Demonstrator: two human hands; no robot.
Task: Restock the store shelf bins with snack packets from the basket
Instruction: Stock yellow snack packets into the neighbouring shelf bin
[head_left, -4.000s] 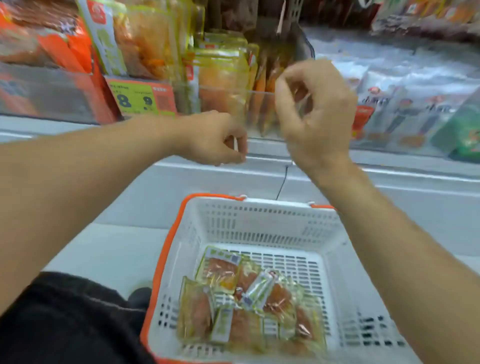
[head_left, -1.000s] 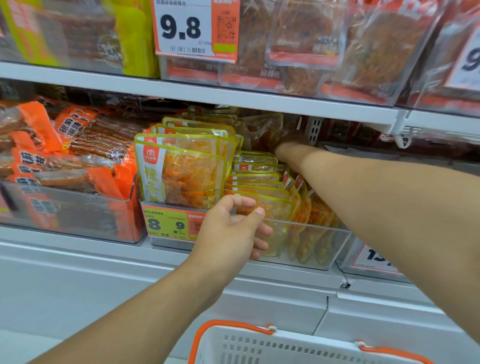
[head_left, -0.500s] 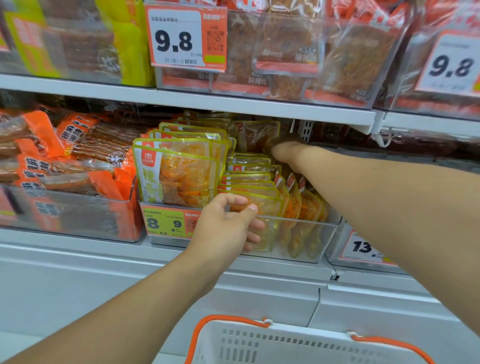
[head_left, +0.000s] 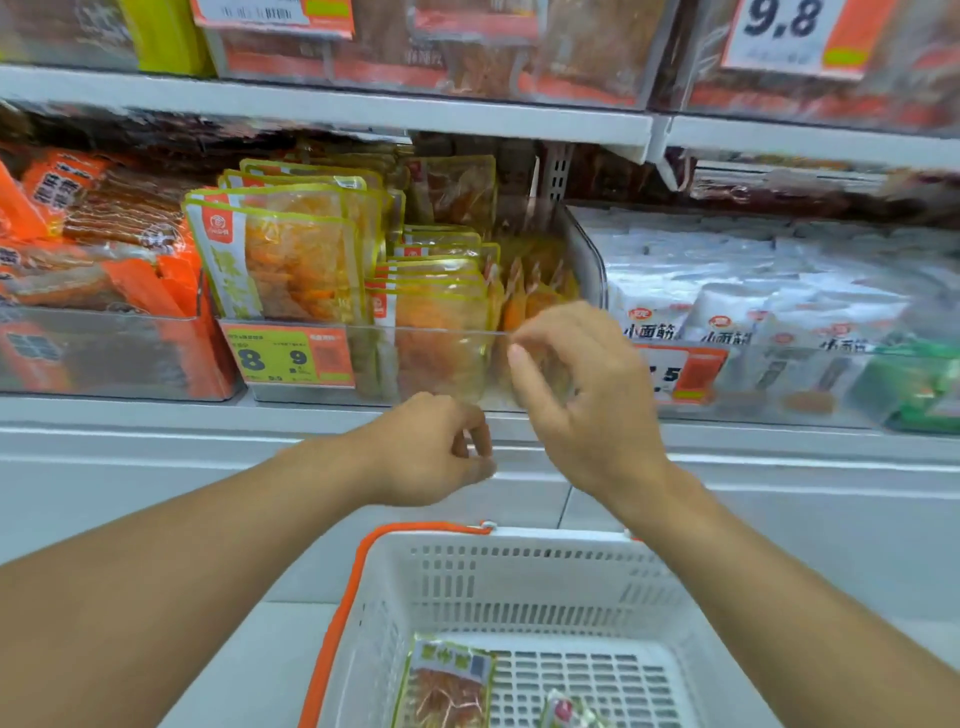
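Yellow-edged clear snack packets (head_left: 436, 306) fill the clear plastic shelf bin (head_left: 588, 254). At its 6 o'clock, the left hand (head_left: 431, 452) is curled and empty, and the right hand (head_left: 576, 400) is loosely spread and empty.

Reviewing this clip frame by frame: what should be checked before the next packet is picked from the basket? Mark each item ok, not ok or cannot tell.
1. Left hand free: ok. Its fingers are curled and no packet shows in them.
2. Right hand free: ok. Its fingers are loosely curled in front of the clear bin and hold nothing.
3. Basket has stock: ok. A yellow-edged packet lies on its floor.
4. Path down to the basket: ok. It sits directly below both hands with nothing between.
5. Room in the clear bin: cannot tell. Upright yellow packets fill the part that shows.
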